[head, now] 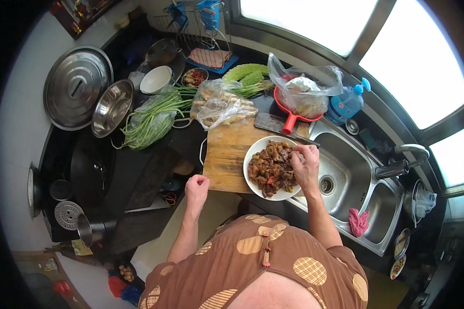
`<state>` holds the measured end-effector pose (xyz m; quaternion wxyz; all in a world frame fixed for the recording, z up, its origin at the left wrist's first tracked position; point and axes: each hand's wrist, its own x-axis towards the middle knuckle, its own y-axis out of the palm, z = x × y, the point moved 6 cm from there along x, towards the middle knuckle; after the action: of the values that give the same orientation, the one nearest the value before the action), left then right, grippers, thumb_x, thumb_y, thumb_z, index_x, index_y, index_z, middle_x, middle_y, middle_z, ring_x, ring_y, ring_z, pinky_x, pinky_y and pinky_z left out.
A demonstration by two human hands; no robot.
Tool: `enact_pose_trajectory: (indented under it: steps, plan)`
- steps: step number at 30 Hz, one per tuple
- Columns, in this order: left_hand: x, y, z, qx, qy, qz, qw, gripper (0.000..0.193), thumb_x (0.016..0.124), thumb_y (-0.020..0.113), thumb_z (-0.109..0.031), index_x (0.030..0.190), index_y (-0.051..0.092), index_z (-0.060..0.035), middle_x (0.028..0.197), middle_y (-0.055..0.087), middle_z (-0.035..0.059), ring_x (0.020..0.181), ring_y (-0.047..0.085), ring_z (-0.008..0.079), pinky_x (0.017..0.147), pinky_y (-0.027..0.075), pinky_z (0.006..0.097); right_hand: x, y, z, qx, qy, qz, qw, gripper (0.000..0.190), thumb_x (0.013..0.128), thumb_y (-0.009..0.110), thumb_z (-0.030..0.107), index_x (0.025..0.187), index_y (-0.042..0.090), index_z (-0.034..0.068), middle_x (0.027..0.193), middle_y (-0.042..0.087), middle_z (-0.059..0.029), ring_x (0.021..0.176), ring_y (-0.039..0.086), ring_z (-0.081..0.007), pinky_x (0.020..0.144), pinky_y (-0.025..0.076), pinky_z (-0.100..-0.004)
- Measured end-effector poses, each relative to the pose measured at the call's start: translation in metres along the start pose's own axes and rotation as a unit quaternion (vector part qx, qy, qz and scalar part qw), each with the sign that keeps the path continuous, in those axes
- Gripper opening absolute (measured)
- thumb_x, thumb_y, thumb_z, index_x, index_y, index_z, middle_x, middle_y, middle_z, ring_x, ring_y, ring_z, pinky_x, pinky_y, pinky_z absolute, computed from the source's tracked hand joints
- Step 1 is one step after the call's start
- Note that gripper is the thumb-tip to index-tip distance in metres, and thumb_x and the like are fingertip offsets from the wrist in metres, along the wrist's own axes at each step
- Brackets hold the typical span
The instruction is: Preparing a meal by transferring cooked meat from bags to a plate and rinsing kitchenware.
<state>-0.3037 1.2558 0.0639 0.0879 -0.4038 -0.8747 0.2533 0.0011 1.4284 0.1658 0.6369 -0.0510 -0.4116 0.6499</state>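
Observation:
A white plate [249,181] heaped with browned, chopped meat [272,166] rests on the right part of a wooden cutting board [224,162]. Over the plate's right side is my right hand [307,164], thumb and fingertips brought together at the edge of the meat. Whether a piece is between those fingers is hidden. My left hand [197,191] hangs just off the board's near left corner, fingers curled in, with nothing visible in it. Behind the plate lies a cleaver [272,124], its dark handle pointing right towards the sink.
Right of the board is a steel double sink [344,166] with a faucet [400,166] and a pink cloth [358,222]. A red colander [290,123] holding a plastic bag, bagged pale food [224,104] and green beans [150,125] line the back. A gas stove [96,166] stands left.

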Motion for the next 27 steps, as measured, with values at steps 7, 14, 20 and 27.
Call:
enact_pose_trajectory:
  steps: [7,14,20,27]
  plan:
    - [-0.024,-0.077,0.034,0.035,-0.059,-0.090,0.994,0.015,0.077,0.062,-0.013,0.081,0.066,0.0017,0.070,0.065,0.0054,0.066,0.057,0.0091,0.061,0.045,0.0257,-0.051,-0.011,0.055,0.177,-0.003,0.100,0.979,0.024,0.077,0.059,-0.003,0.101,0.061,0.003,0.086,0.053,-0.0114,0.076,0.052,-0.0211,0.067,0.044,-0.0296]
    - [-0.044,-0.205,0.121,0.133,-0.149,-0.230,0.952,0.021,0.077,0.061,-0.019,0.085,0.068,-0.0015,0.081,0.067,0.0172,0.080,0.065,0.0330,0.072,0.050,0.0397,-0.069,0.020,0.143,0.275,-0.108,0.154,0.943,0.030,0.078,0.054,-0.008,0.106,0.060,0.002,0.091,0.055,-0.0117,0.071,0.052,-0.0181,0.062,0.043,-0.0260]
    - [-0.003,-0.331,0.201,0.181,-0.202,-0.324,0.906,0.022,0.080,0.061,-0.024,0.086,0.068,-0.0035,0.083,0.066,0.0183,0.083,0.063,0.0364,0.073,0.050,0.0431,-0.081,0.122,0.199,0.252,-0.097,0.241,0.932,0.014,0.082,0.052,-0.006,0.090,0.062,0.000,0.076,0.058,-0.0082,0.070,0.056,-0.0171,0.062,0.043,-0.0258]
    - [0.140,-0.449,0.342,0.190,-0.262,-0.316,0.892,0.018,0.078,0.058,-0.018,0.083,0.070,-0.0062,0.087,0.065,0.0194,0.087,0.062,0.0381,0.077,0.050,0.0449,-0.086,0.280,0.299,0.231,-0.088,0.307,0.919,0.015,0.082,0.051,-0.005,0.091,0.063,-0.001,0.078,0.058,-0.0095,0.068,0.056,-0.0176,0.060,0.043,-0.0258]
